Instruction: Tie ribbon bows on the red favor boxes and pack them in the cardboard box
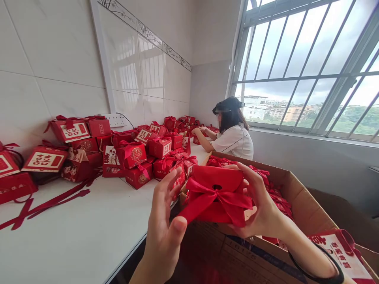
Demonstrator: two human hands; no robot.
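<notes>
A red gift box (207,177) with a rounded flap and a shiny red ribbon bow (215,194) on its front is held up over the edge of a carton. My right hand (260,205) grips it from the right side, fingers at the top and thumb below. On the left, my left hand (164,225) is open, its fingers apart and curved towards the box. One ribbon tail reaches my left thumb; I cannot tell whether they touch. The box's back is hidden.
Many red boxes (136,156) are piled along the wall on the white table (74,236). Loose dark red ribbons (59,203) lie at left. A cardboard carton (308,201) holds more red packages. Across the table, a person (237,138) in a white top handles something red.
</notes>
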